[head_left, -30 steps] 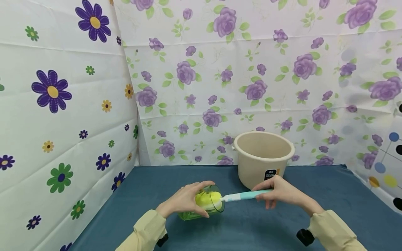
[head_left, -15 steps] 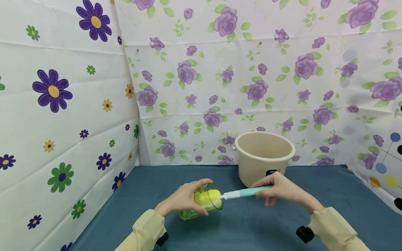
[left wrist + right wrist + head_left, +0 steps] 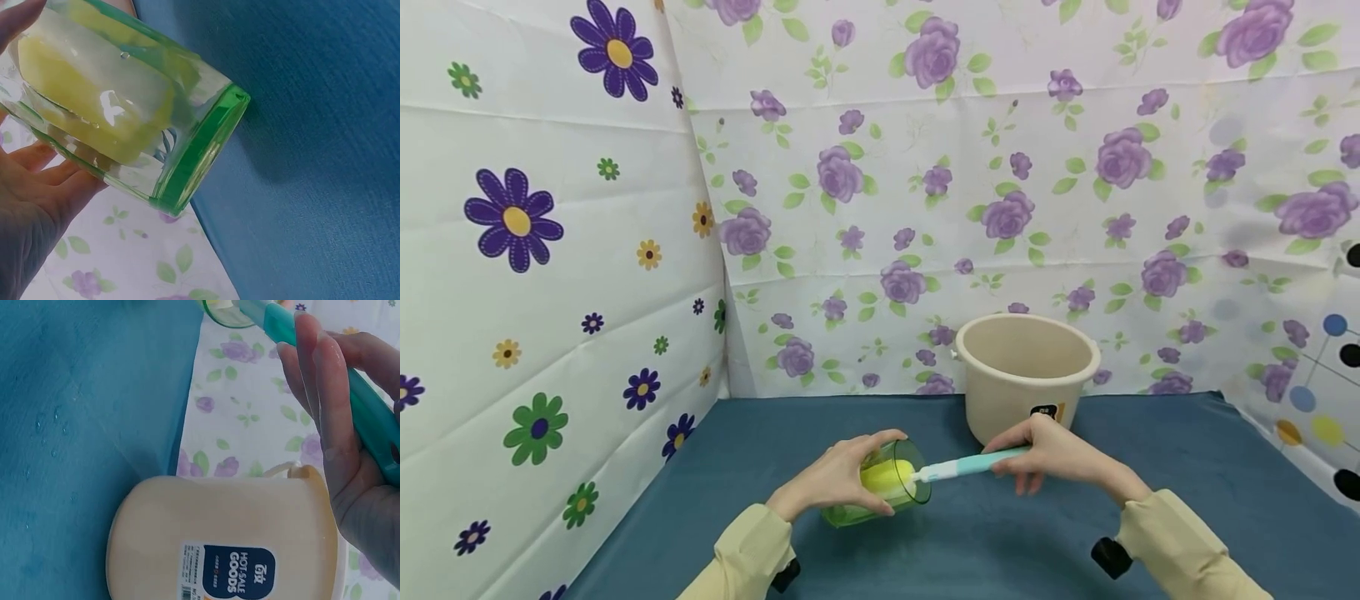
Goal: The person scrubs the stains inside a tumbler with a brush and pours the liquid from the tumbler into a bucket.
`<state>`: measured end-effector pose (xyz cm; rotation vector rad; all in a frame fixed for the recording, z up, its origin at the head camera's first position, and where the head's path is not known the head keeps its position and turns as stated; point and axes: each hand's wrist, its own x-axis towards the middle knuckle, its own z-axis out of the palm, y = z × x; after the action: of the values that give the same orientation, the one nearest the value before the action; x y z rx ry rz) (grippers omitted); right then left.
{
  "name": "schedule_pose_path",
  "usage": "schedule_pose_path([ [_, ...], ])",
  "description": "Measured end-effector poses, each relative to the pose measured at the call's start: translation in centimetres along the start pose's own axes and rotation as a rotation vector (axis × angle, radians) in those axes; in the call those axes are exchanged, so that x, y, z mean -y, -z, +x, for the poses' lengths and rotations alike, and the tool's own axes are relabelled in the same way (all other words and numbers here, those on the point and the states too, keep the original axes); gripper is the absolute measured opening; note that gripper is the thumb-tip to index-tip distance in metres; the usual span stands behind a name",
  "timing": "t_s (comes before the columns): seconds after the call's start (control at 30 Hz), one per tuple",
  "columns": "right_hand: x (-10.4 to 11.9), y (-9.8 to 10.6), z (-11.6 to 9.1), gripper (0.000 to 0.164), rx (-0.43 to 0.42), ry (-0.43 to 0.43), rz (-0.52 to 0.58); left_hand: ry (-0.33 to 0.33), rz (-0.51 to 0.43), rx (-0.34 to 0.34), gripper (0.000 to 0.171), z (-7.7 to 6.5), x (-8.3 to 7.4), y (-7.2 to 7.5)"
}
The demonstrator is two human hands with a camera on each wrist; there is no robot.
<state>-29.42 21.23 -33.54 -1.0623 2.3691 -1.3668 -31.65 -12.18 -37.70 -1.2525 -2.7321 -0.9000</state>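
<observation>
Head view, green glass point(image 3: 897, 497) tilted within the curved, gripping fingers of the left hand point(image 3: 827, 482), yellow sponge head point(image 3: 883, 477) inside it, turquoise brush handle point(image 3: 976, 463) pinched between thumb and fingers of the right hand point(image 3: 1052, 450), beige bucket point(image 3: 1000, 404) behind those fingers, blue cloth point(image 3: 970, 550) beneath.

Near the far edge of your tabletop point(image 3: 985, 554) you see a labelled beige bucket point(image 3: 1007, 404); rose-print cloth point(image 3: 958, 187) hangs behind it, daisy-print cloth point(image 3: 572, 233) along the left edge, dotted cloth point(image 3: 1324, 402) along the right.
</observation>
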Motion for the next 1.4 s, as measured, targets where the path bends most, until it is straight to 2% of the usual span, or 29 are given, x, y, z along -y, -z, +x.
schedule_pose_path([
  [0.23, 0.0, 0.0, -0.2, 0.028, -0.002, 0.004, 0.015, 0.002, 0.011, -0.007, 0.088, 0.0, 0.3, 0.0],
  [0.53, 0.9, 1.0, -0.5, 0.032, -0.023, -0.002, 0.012, 0.024, 0.032, 0.014, 0.088, 0.0, 0.2, 0.0],
  [0.67, 1.3, 1.3, -0.4, 0.032, -0.032, -0.018, 0.014, 0.023, 0.022, 0.001, 0.089, 0.0, 0.3, -0.1],
  [0.87, 1.3, 1.4, -0.2, 0.029, -0.01, -0.043, 0.021, 0.013, 0.006, -0.023, 0.089, -0.2, 0.5, 0.0],
  [1.07, 1.2, 1.5, -0.5, 0.028, 0.016, -0.012, 0.023, -0.002, 0.012, -0.023, 0.089, -0.2, 0.5, 0.1],
  [1.4, 1.8, 2.4, -0.8, 0.029, -0.028, -0.015, -0.033, 0.014, 0.003, -0.013, 0.089, -0.2, 0.5, 0.1],
])
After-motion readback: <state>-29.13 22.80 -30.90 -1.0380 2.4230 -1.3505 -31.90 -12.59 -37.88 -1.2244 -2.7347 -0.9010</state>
